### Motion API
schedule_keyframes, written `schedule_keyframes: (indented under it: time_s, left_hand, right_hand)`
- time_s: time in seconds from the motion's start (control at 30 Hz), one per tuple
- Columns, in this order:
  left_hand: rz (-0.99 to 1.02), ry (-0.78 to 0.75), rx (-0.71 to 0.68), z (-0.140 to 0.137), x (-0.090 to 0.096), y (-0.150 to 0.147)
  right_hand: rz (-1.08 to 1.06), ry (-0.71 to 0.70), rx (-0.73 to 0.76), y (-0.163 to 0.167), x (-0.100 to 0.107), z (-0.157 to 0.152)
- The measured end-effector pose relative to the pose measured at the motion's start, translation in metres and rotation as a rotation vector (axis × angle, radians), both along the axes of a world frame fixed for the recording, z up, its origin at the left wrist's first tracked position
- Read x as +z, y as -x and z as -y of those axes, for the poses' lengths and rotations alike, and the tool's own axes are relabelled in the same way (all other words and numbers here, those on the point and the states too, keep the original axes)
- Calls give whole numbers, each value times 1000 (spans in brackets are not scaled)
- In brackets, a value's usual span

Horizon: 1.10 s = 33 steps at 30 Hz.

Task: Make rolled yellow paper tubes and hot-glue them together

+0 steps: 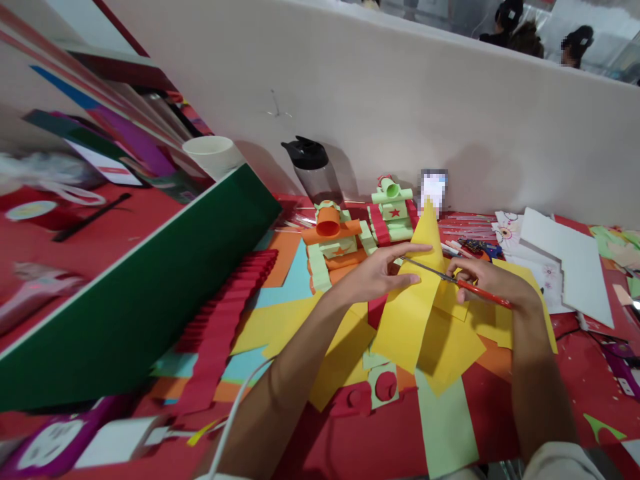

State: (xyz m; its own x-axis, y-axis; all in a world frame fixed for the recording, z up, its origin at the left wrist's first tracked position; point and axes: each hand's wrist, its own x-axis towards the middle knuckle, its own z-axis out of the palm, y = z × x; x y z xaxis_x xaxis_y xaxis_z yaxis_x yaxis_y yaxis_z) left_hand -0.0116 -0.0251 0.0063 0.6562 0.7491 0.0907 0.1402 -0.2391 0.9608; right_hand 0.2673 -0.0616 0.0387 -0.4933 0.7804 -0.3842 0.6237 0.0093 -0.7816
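Note:
My left hand (367,275) grips the left edge of a long yellow paper sheet (407,327), which stands tilted above the table and narrows at its top. Scissors (483,293) with red handles are in my right hand (493,279), its fingers closed around them. Their blades point left and lie across the yellow sheet, close to my left fingertips. Other yellow paper pieces (445,357) lie beneath. Behind my left hand stand an orange and pale-green paper model (333,247) and a green and red one (393,213).
A dark green board (145,293) slants along the left, beside a pleated red paper strip (215,340). At the wall stand a black-lidded bottle (313,170) and a white cup (215,157). White foam pieces (575,260) lie right. A white cable (240,407) crosses near my left forearm.

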Motion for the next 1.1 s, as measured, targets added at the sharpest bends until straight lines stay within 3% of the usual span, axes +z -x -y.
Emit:
schedule_keyframes:
  time_s: [0.2,0.5,0.8,0.93,1.1]
  left_hand:
    - [11,-2,2,0,-3,-2]
    - [-41,-63,-15,0,-2,-2]
    - [-15,-26,-18,0,-3,-5]
    - [38,-39,13,0,1,2]
    - [181,10,147,-1,6,20]
  right_hand:
    - [15,12,10,-3,1,0]
    - [38,-87,51,-3,-7,-1]
    - [25,-58,34,0,-5,-2]
    - [-4,-19,35,-14,-1,0]
    - [33,-83,63,-47,15,14]
